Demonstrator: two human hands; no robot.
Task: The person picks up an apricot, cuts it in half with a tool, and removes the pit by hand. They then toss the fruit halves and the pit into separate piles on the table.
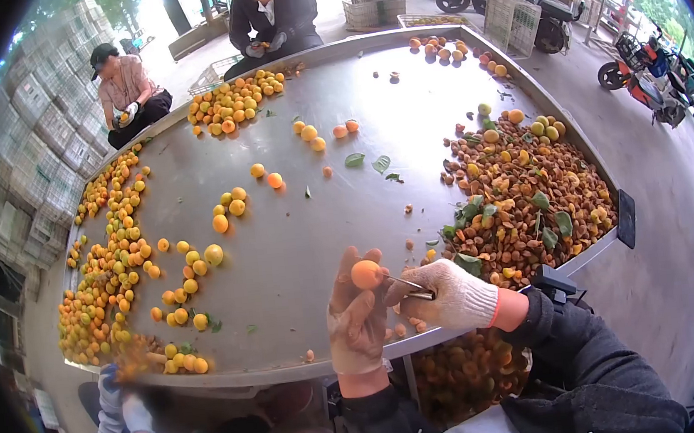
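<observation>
1. Pinched in the left hand's (357,320) fingertips, the apricot (366,274) sits over the near edge of the table (322,219); the right hand (455,298) is closed round a small knife (409,284) that touches it.
2. Probably best: steady the fruit and keep fingertips off the blade's line.
3. The blade tip is hard to make out, and the near-left sleeve (123,405) is blurred.

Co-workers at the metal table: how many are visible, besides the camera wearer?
3. A person in black sits at the far end; a person in pink is at the far left; a striped sleeve shows at the near left. Others may be hidden.
</observation>
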